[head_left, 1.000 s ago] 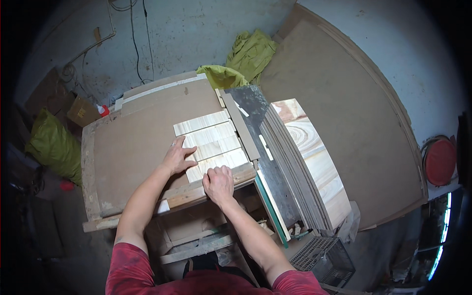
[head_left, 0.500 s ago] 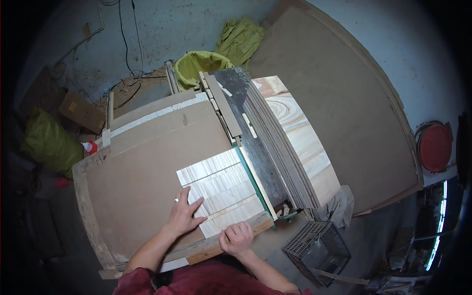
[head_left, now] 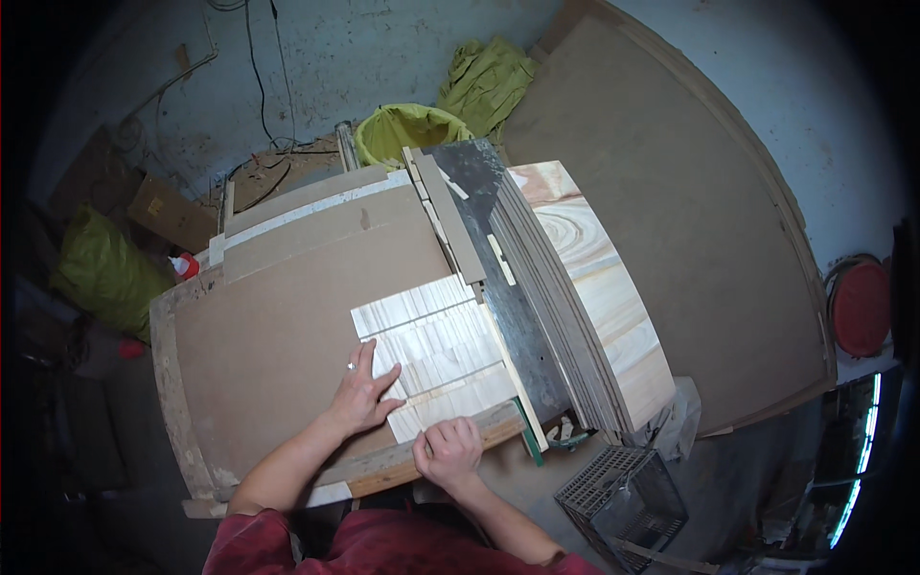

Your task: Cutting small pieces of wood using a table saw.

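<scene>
Pale wooden slats (head_left: 431, 350), short strips laid edge to edge in three rows, form a light rectangular panel on a broad brown fibreboard sheet (head_left: 278, 316) that covers the workbench. The panel sits toward the near right part of the sheet, its right edge just beside a dark metal guide rail (head_left: 517, 326) running away from the person. The left hand (head_left: 364, 393) lies flat and spread, palm down, with its fingertips pressing the left edge of the slats; it grips nothing, and a ring shows on one finger. The right hand (head_left: 448, 452) is curled, knuckles up, at the near edge of the panel, touching the nearest row of slats; whether its fingers actually hold a strip cannot be told. Beyond the rail stands a stack of thin grey boards (head_left: 561, 316), and next to that a light plank with bold curved grain (head_left: 604, 287). A yellow-green bucket (head_left: 407, 129) stands at the far end of the bench, a grey plastic crate (head_left: 623, 494) on the floor at lower right.
</scene>
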The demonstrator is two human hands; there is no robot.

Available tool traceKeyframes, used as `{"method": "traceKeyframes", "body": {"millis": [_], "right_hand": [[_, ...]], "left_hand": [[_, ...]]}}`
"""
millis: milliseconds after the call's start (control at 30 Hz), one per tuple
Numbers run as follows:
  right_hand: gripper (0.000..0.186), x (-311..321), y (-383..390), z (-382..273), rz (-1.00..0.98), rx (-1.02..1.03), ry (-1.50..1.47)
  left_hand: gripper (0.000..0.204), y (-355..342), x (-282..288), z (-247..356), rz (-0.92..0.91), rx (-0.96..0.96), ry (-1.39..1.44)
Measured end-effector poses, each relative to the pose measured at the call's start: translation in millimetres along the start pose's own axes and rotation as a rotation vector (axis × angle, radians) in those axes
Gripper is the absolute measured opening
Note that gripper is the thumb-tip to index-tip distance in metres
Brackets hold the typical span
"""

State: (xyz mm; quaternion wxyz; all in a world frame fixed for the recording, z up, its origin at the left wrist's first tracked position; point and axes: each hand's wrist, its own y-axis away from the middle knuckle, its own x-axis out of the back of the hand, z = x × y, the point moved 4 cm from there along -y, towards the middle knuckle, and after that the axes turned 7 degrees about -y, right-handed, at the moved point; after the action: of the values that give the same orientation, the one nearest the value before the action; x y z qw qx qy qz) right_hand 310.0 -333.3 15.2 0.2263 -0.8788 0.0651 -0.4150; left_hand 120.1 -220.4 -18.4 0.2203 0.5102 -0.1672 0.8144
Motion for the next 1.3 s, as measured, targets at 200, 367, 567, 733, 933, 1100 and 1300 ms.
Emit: {"method": "traceKeyframes", "body": {"millis": [200, 367, 567, 733, 933, 1100, 1300], "right_hand": [[0.017, -66, -107, 13, 0.033, 0.033, 0.035], [0.019, -126, -196, 23, -0.001, 0.031, 0.037], [0.019, -164, -244, 30, -0.044, -0.003, 0.039], [0.018, -156, -222, 26, -0.046, -0.012, 0.059], [0.019, -101, -141, 11, -0.034, -0.011, 0.046], [0.018, -39, -50, -3, -0.045, -0.018, 0.042], [0.016, 22, 47, -14, -0.026, 0.008, 0.019]], "left_hand": [[0.068, -83, 33, -95, 0.046, -0.004, -0.036], [0.069, -155, 63, -185, 0.016, 0.057, -0.108], [0.073, -193, 77, -228, -0.070, 0.160, -0.134], [0.074, -176, 73, -209, -0.077, 0.162, -0.125], [0.071, -107, 50, -139, -0.009, 0.107, -0.102], [0.073, -32, 28, -53, 0.060, 0.062, -0.041], [0.086, 41, 9, 29, 0.078, 0.071, -0.031]]}}
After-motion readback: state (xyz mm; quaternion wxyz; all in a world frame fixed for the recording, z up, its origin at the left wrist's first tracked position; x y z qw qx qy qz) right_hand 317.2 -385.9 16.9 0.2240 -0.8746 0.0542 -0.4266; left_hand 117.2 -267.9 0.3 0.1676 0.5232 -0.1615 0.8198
